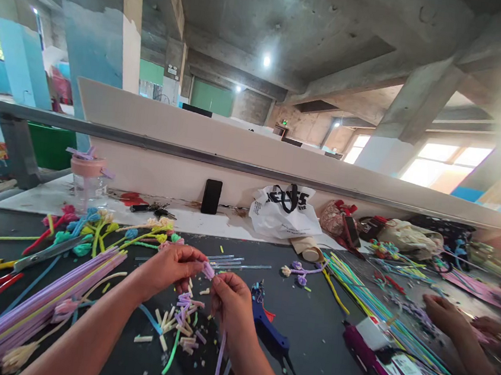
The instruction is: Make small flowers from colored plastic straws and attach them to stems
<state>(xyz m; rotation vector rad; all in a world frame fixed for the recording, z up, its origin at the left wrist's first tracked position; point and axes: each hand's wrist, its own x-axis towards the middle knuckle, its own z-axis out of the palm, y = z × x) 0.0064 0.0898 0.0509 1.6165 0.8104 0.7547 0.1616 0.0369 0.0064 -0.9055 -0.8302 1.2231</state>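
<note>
Nearest the wearer, a lilac stem (220,357) hangs below the right hand (232,299), left of the blue glue gun (272,332); its long axis runs from the grip toward the wearer (whether it joins anything inside the fingers is hidden). The right hand, just left of the glue gun, has thumb and forefinger pinched on the lower end of a small lilac piece (208,270). The left hand (175,266), farther left of the gun, pinches the upper end. The lilac piece sits left of and slightly beyond the gun, between both sets of fingertips and touching both, so neither hand is nearer. Its long axis slants, the upper end pointing left and away, the lower end toward the right thumb. A heap of cut pieces (183,312) lies left of the gun. Beyond the gun are clear sticks (229,263), then a phone (212,196) and a white bag (281,217).
</note>
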